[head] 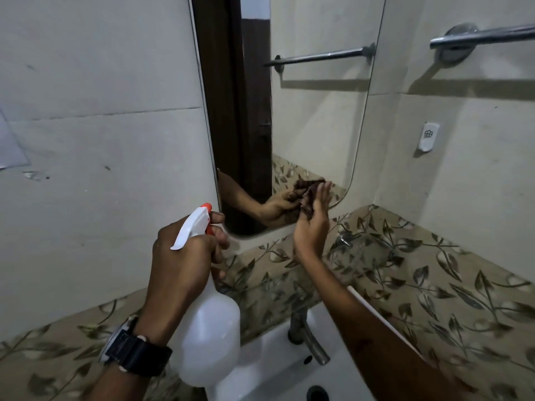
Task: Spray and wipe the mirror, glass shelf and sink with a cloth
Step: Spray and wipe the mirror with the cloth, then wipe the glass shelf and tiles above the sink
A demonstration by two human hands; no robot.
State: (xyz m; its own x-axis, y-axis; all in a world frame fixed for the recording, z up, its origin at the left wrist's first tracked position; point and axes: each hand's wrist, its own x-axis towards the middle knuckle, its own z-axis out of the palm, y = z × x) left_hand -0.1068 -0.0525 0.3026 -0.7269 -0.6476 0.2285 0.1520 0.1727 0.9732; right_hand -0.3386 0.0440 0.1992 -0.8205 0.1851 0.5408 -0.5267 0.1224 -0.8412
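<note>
A tall mirror (pixel 312 111) with rounded corners hangs on the tiled wall above a white sink (pixel 260 360). My right hand (pixel 312 227) presses a dark brown cloth (pixel 308 202) flat against the mirror's lower right part; the cloth and hand are reflected in the glass. My left hand (pixel 179 264), with a black watch on the wrist, grips a white spray bottle (pixel 208 322) with an orange nozzle, held upright in front of the mirror's lower left corner. No glass shelf is in view.
A metal tap (pixel 307 340) stands at the back of the sink, with the drain (pixel 318 393) below it. A chrome towel bar (pixel 480 37) is on the right wall, and a small white wall holder (pixel 428 136) lower down. A leaf-patterned tile band (pixel 405 273) runs behind the sink.
</note>
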